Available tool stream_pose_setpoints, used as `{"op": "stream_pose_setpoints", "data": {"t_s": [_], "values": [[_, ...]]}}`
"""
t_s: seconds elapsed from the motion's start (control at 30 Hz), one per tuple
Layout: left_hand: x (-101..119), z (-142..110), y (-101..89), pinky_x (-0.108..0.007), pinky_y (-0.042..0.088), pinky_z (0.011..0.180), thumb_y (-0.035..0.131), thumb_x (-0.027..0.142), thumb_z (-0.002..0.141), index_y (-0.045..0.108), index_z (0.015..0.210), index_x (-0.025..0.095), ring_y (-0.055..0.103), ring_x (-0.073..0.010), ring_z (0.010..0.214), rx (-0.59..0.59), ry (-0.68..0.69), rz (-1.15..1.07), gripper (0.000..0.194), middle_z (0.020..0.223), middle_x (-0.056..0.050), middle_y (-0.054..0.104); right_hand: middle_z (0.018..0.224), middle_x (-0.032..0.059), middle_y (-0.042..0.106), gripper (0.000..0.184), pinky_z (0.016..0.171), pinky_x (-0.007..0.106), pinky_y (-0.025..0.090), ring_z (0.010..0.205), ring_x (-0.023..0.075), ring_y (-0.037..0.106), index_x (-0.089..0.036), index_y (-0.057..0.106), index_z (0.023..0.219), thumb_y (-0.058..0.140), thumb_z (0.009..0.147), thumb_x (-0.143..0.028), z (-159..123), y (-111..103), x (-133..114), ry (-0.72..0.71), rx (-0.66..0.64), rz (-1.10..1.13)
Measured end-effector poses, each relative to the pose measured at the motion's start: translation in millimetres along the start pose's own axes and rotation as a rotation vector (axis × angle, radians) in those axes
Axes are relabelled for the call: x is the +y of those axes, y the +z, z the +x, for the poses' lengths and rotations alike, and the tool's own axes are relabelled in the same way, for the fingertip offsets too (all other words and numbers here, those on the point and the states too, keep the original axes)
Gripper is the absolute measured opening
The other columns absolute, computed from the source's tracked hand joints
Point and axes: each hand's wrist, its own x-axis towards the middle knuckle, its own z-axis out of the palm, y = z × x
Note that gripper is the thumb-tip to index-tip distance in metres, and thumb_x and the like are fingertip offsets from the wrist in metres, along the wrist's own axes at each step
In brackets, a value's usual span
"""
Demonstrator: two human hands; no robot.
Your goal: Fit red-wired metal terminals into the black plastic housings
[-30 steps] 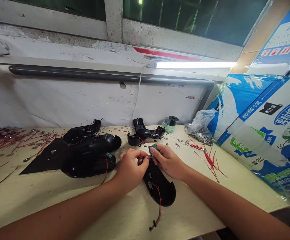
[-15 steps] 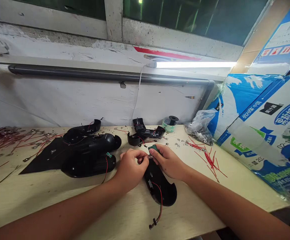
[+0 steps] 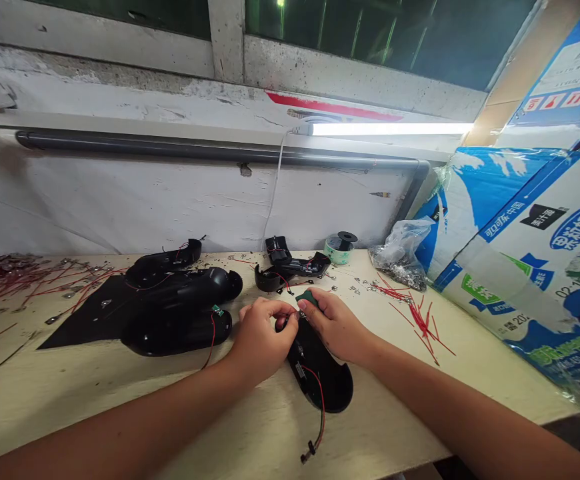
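Note:
A black curved plastic shell (image 3: 327,380) lies on the table below my hands, its hollow side up. A red and black wire pair (image 3: 323,403) runs out of it toward me and ends in a small connector (image 3: 308,453). Over the far end of this shell, my left hand (image 3: 265,337) is closed in a pinch at its edge; whatever lies between the fingertips is too small to name. Opposite it, my right hand (image 3: 340,323) grips a small green piece (image 3: 306,298) between thumb and fingers. A tiny metal part shows by the right thumb, partly hidden.
More black shells (image 3: 175,327) lie at left, one with a small green circuit board (image 3: 218,310). Several black parts (image 3: 293,263) and a tape roll (image 3: 337,250) sit behind. Red wires (image 3: 423,320), a plastic bag of small parts (image 3: 404,257) and a carton (image 3: 530,253) are at right.
Both hands stay almost in place, with slight finger movement at the shell's far end. The tiny metal part by the right thumb shows less. The wire's connector has shifted slightly right.

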Motion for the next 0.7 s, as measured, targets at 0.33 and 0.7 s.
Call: {"op": "stream_pose_setpoints", "data": {"t_s": [0.33,0.7], "values": [[1,-2,0.0,-0.037,0.044,0.081,0.057,0.028,0.084,0.071,0.073,0.021,0.060,-0.0217,0.083,0.000,-0.005,-0.023,0.019,0.074,-0.004,0.067,0.067,-0.0036,0.037,0.035,0.056,0.030,0.029,0.062,0.0142,0.033,-0.022,0.039,0.072,0.049,0.097,-0.044,-1,-2,-8,-0.009,0.028,-0.024],[19,-60,-24.3,-0.057,0.050,0.091,0.064,0.036,0.084,0.064,0.100,0.037,0.057,-0.0330,0.105,0.362,0.142,-0.089,0.016,0.110,-0.002,0.066,0.066,-0.0037,0.040,0.037,0.057,0.029,0.032,0.062,0.0149,0.036,-0.023,0.040,0.075,0.046,0.099,-0.051,10,-12,19,-0.039,0.191,-0.014]]}}
